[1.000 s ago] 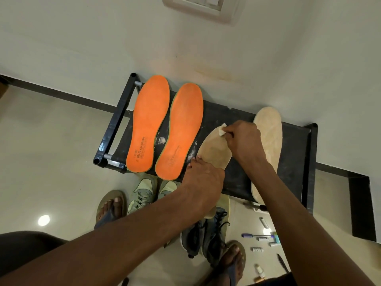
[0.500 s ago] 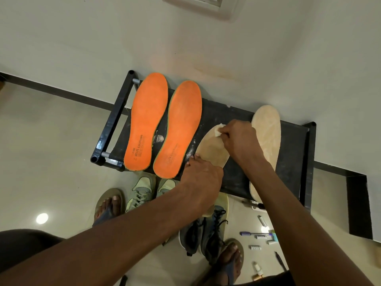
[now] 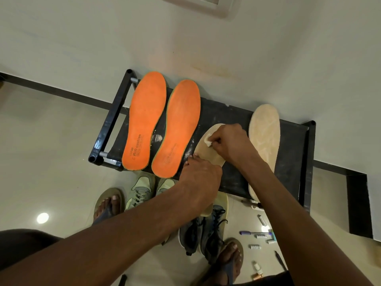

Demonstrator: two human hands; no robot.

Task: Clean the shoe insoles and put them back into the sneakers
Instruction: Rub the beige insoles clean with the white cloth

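Two orange insoles [image 3: 146, 124] [image 3: 179, 129] lie side by side on a black shoe rack [image 3: 288, 162]. A beige insole [image 3: 206, 153] lies to their right, its heel end hanging over the rack's front edge. My left hand [image 3: 200, 182] presses down on its middle, fingertips at its left edge. My right hand [image 3: 231, 143] pinches a small white wipe [image 3: 207, 141] against the toe half. A second beige insole [image 3: 265, 133] lies further right.
On the floor under the rack's front stand pale green sneakers [image 3: 142, 190] and dark grey sneakers [image 3: 206, 230]. My sandalled feet [image 3: 109, 205] flank them. Several small tubes and pens [image 3: 255, 233] are scattered at the lower right. A wall runs behind the rack.
My right hand has slid the wipe a little toward me and to the left along the beige insole. My left hand stays on the insole.
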